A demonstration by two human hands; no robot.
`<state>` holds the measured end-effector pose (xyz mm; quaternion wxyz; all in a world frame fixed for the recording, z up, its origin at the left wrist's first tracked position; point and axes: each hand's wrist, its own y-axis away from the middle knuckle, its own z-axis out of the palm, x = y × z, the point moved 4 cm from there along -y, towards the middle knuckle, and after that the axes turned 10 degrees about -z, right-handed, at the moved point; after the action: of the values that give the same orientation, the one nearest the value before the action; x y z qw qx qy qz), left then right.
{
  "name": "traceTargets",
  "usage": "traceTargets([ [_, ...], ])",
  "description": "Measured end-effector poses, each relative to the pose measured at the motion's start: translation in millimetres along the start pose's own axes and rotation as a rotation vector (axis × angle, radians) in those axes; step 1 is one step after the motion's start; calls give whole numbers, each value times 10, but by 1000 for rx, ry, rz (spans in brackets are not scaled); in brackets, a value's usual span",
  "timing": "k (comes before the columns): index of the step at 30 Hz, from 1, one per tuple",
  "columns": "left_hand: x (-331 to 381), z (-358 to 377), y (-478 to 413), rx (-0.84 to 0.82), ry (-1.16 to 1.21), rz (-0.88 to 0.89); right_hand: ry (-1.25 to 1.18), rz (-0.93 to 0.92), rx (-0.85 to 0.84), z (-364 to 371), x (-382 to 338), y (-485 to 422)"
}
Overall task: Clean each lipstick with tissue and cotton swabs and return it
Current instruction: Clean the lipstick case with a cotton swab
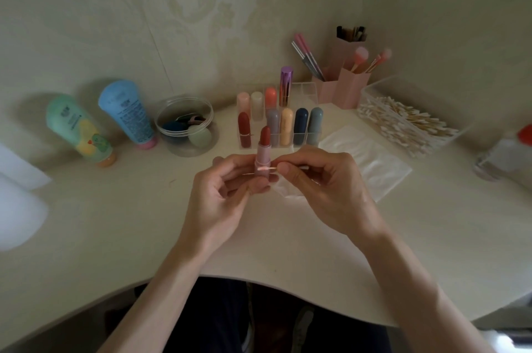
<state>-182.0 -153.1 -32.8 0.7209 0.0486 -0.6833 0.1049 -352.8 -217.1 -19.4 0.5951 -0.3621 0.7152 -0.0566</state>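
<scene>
My left hand [221, 191] grips an uncapped pink lipstick [263, 151] upright, its dark red bullet raised. My right hand [322, 182] pinches a cotton swab [267, 168] whose pink-stained tip touches the lipstick's collar. Behind them a clear organizer [309, 93] holds several capped lipsticks in a row. A stack of white tissues [371, 156] lies to the right of my hands. A clear box of cotton swabs [408, 122] stands at the back right. A crumpled tissue piece [283, 190] lies on the table under my hands.
Two squeeze tubes [86, 133] lean against the wall at the left. A round clear tub [187, 125] holds sponges. Pink brush holders [345, 84] stand behind the organizer. A bottle with a red cap [506, 154] is at the far right. The table edge [273, 286] curves near my body.
</scene>
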Motion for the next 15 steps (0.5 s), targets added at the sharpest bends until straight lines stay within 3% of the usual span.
traceTargets([
  [10,-11,35,-4,-81,-202,29,19,-16,-21,-16,1,-3],
  [15,-27,29,3,-84,-201,38,181,-63,55,-63,2,-13],
])
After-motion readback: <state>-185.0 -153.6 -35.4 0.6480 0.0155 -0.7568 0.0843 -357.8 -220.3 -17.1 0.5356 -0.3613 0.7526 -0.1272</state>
